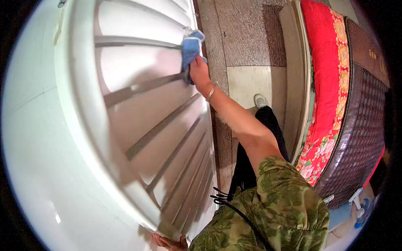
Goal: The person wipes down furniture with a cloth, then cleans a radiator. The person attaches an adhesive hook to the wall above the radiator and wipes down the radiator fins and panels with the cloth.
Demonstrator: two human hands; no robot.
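My right hand [199,74] is closed on a crumpled blue cloth [191,51] with pale edging. It presses the cloth against the right edge of a white slatted panel [138,67], where the grey slat lines end. A bracelet [211,91] circles that wrist, and the arm comes out of a camouflage sleeve [289,188]. At the bottom of the view, my left hand [171,242] rests by the panel's lower edge. Its fingers look spread, though much of the hand is cut off by the frame.
A smooth white surface [33,125] borders the panel on the left. To the right lie a red floral quilt [324,79] and a dark quilted leather-like piece [356,125]. Between them runs a tiled floor [247,79], where one of my shoes [260,101] shows.
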